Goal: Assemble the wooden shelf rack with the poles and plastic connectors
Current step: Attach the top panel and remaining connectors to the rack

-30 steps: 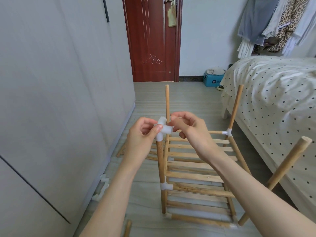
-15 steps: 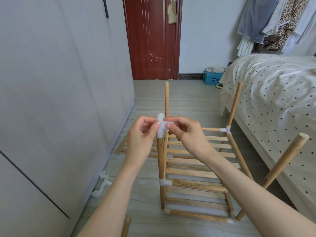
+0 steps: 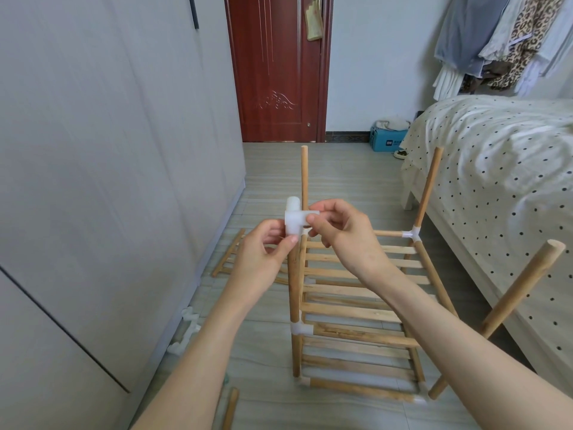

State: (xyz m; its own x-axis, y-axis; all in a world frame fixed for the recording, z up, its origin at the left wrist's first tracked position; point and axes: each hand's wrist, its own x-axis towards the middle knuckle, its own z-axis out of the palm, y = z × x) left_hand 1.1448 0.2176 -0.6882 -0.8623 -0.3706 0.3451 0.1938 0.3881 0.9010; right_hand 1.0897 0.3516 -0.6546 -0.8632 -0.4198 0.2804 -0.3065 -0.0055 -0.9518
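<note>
Centre frame, both hands pinch a white plastic connector [image 3: 294, 221], left hand [image 3: 263, 259] low, right hand [image 3: 341, 234] on its side arm; it now sits lower on the front pole [image 3: 294, 305], seemingly seated

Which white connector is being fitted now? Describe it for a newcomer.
Start at the half-built wooden rack beside the bed. On its near-left pole sits the white connector, pinched by both hands. Unlike other fitted connectors, its side socket is empty.
</note>
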